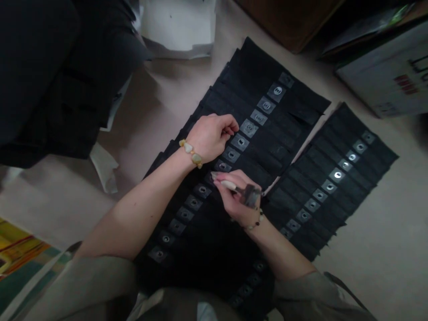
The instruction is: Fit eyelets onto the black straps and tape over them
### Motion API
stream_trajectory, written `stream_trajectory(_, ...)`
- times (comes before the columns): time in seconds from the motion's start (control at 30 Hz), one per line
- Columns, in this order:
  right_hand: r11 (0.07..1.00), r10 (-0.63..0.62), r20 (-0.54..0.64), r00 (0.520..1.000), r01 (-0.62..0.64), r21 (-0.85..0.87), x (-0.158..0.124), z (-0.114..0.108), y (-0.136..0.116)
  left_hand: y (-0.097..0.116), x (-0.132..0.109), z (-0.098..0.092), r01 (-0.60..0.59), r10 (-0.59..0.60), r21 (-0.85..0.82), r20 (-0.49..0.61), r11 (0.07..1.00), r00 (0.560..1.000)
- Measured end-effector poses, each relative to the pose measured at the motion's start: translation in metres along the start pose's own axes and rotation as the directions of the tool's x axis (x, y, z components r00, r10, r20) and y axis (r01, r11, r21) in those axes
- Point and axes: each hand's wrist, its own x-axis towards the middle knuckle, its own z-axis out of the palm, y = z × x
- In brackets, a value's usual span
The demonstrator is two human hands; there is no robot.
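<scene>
Black fabric-like pieces [267, 154] overlap in a long diagonal row below my hands, each with a small translucent square patch [240, 142] bearing a pale mark. My left hand [211, 136], wearing a stone bracelet, rests on the row with its fingers curled in; what they hold, if anything, is hidden. In my right hand [239, 196] is a slim pen-like tool with a pale shaft [228, 184] and a grey, flat, blurred back end. Its tip is at one of the patches, just below my left hand.
A second row of black pieces [334, 178] lies to the right on the pale table [384, 249]. Dark stacked material [67, 76] stands at the left. A white open box [179, 26] is at the back, and a printed carton [391, 71] at the back right.
</scene>
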Motion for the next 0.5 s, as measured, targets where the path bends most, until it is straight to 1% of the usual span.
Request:
stream_trajectory(0.07, 1.0, -0.008, -0.011, 1.0, 0.008, 0.001, -0.005, 0.003, 0.0, 0.0, 0.0, 0.0, 0.0, 0.0, -0.006, 0.0, 1.0, 1.0)
stream_trajectory(0.17, 0.99, -0.137, 0.058, 0.989, 0.134, 0.053, -0.012, 0.007, -0.006, -0.001, 0.0, 0.0, 0.013, -0.013, -0.008, 0.014, 1.0, 1.0)
stream_trajectory(0.2, 0.987, -0.152, 0.081, 0.985, 0.147, 0.059, -0.014, 0.008, -0.008, -0.001, 0.0, 0.0, 0.017, -0.017, -0.008, 0.02, 1.0, 1.0)
stream_trajectory(0.27, 0.992, -0.119, 0.096, 0.988, 0.115, 0.042, -0.018, 0.011, -0.012, -0.001, 0.0, 0.0, 0.022, -0.022, -0.01, 0.03, 1.0, 0.999)
stream_trajectory(0.33, 0.997, -0.078, 0.058, 0.995, 0.076, 0.033, -0.022, 0.014, -0.015, -0.001, 0.0, -0.001, 0.027, -0.026, -0.015, 0.042, 1.0, 0.999)
stream_trajectory(0.4, 0.988, -0.128, 0.031, 0.991, 0.125, 0.085, -0.028, 0.017, -0.018, -0.001, 0.001, -0.001, 0.035, -0.034, -0.022, 0.053, 0.999, 0.998)
stream_trajectory(0.43, 0.98, -0.168, 0.04, 0.985, 0.163, 0.117, -0.032, 0.019, -0.019, -0.002, 0.001, -0.001, 0.04, -0.038, -0.025, 0.056, 0.999, 0.998)
stream_trajectory(0.5, 0.97, -0.207, 0.103, 0.973, 0.191, 0.152, -0.039, 0.024, -0.021, -0.002, 0.001, -0.002, 0.047, -0.046, -0.029, 0.06, 0.998, 0.997)
